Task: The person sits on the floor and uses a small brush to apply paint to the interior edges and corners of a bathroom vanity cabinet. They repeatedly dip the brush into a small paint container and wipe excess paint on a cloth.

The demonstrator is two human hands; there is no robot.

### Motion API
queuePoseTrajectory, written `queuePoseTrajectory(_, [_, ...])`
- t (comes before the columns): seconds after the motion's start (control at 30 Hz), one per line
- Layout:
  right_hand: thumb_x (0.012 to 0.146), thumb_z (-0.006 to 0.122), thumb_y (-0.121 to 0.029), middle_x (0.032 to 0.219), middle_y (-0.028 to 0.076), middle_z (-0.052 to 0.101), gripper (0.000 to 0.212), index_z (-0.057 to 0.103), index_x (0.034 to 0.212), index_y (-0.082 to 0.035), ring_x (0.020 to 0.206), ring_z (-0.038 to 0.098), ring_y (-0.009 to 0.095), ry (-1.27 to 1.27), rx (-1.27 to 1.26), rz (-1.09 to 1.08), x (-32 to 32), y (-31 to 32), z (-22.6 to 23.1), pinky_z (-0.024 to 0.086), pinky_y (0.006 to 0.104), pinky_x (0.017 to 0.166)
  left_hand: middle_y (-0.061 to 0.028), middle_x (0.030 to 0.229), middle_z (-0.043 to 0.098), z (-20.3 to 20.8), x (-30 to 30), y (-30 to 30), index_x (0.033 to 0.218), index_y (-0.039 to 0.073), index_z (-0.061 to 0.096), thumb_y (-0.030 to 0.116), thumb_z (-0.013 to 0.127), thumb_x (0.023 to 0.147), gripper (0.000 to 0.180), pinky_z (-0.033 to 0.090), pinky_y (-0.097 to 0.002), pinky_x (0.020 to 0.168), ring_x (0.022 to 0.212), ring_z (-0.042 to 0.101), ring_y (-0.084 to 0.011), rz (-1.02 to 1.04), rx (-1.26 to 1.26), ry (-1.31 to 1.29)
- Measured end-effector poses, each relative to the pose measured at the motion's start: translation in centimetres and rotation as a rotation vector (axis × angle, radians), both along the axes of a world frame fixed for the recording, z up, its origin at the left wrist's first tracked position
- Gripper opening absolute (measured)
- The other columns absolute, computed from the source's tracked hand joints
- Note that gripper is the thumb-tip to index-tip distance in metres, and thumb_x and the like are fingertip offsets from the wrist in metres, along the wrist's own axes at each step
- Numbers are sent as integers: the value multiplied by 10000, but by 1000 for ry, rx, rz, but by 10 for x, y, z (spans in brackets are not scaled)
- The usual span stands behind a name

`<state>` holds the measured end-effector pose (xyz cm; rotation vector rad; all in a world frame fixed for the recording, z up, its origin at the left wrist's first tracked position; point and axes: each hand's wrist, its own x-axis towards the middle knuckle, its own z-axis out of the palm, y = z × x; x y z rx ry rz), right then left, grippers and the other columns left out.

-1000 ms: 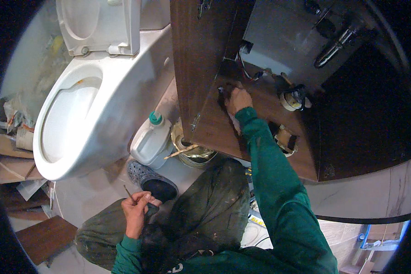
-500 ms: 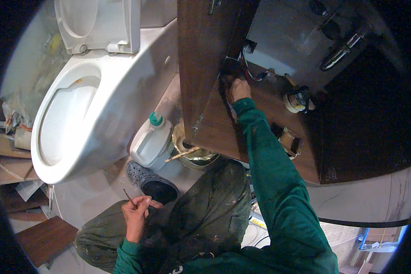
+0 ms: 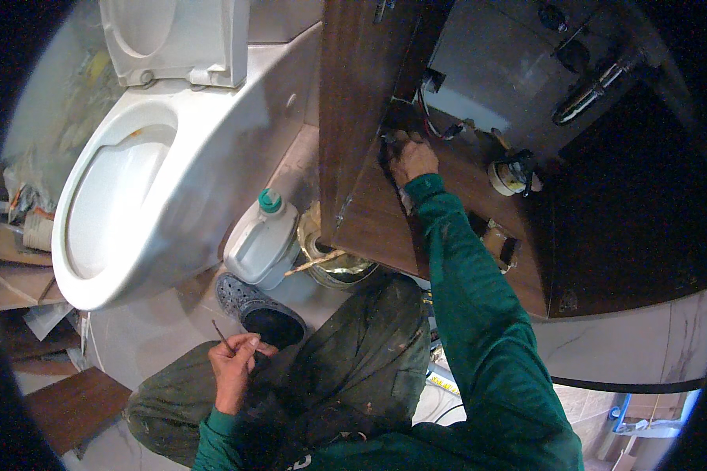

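Observation:
My left hand [image 3: 234, 363] is closed near my knee, pinching a thin dark rod [image 3: 221, 333] that sticks up from the fingers. My right hand [image 3: 414, 162] reaches into a dark brown wooden cabinet [image 3: 456, 216], low in its rear left corner. Its fingers are curled in the shadow there; what they hold, if anything, is hidden. Close beyond that hand, thin wires [image 3: 428, 118] hang from a wall box. To its right on the cabinet floor stands a round, light-coloured roll or tin [image 3: 507, 178] with a dark thing on it.
On the left is a white toilet [image 3: 188, 173] with its lid up. Between toilet and cabinet stand a white bottle [image 3: 261, 243] with a green cap and a gold-coloured tin [image 3: 346, 271] with a stick across it. A chrome pipe [image 3: 593, 93] juts inside the cabinet. Brown boards [image 3: 78, 408] lie lower left.
My right hand has shifted slightly within the cabinet corner, its fingers a little more spread along the edge. The left hand keeps the rod almost in place. The view has moved slightly.

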<state>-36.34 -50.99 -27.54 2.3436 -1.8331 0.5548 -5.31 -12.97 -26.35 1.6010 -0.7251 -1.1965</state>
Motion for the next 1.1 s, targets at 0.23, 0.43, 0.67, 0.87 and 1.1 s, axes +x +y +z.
queuePoseTrajectory(0.23, [809, 618, -253, 1098, 203, 616, 281, 674, 1033, -93, 1003, 606, 415, 159, 21, -9, 8, -1, 6, 553, 484, 784, -117, 775, 718, 6, -1, -1, 927, -36, 680, 107, 647, 881, 153, 252, -198, 428, 464, 364, -13, 9, 15, -6])
queuePoseTrajectory(0.43, [893, 511, -212, 1089, 209, 618, 253, 672, 1013, -59, 978, 613, 404, 43, 93, -19, 7, -15, 1, 562, 478, 787, -123, 769, 716, 10, -5, -4, 923, -33, 682, 123, 635, 889, 167, 251, -201, 430, 465, 361, -16, -9, 22, -28])
queuePoseTrajectory(0.67, [887, 522, -226, 1072, 222, 623, 261, 664, 1037, -66, 962, 615, 411, 24, 131, -26, 7, -25, 0, 543, 496, 822, -120, 767, 715, 10, -5, -4, 919, -32, 684, 117, 635, 888, 160, 255, -200, 434, 480, 385, -16, -21, 34, -10])
queuePoseTrajectory(0.87, [828, 606, -306, 1103, 231, 620, 338, 654, 1068, -74, 1011, 608, 414, 53, 253, -35, 6, -23, 10, 531, 494, 856, -90, 762, 702, 3, -7, -3, 923, -35, 685, 104, 649, 875, 151, 276, -194, 445, 496, 419, -25, -27, 22, 24])
queuePoseTrajectory(1.1, [771, 640, -328, 1168, 236, 592, 414, 646, 1096, -72, 1082, 570, 423, 108, 250, 40, 7, -15, 13, 514, 497, 902, -81, 760, 698, 0, -6, 1, 943, -42, 691, 107, 648, 876, 168, 306, -197, 458, 508, 436, -31, -21, 43, -15])
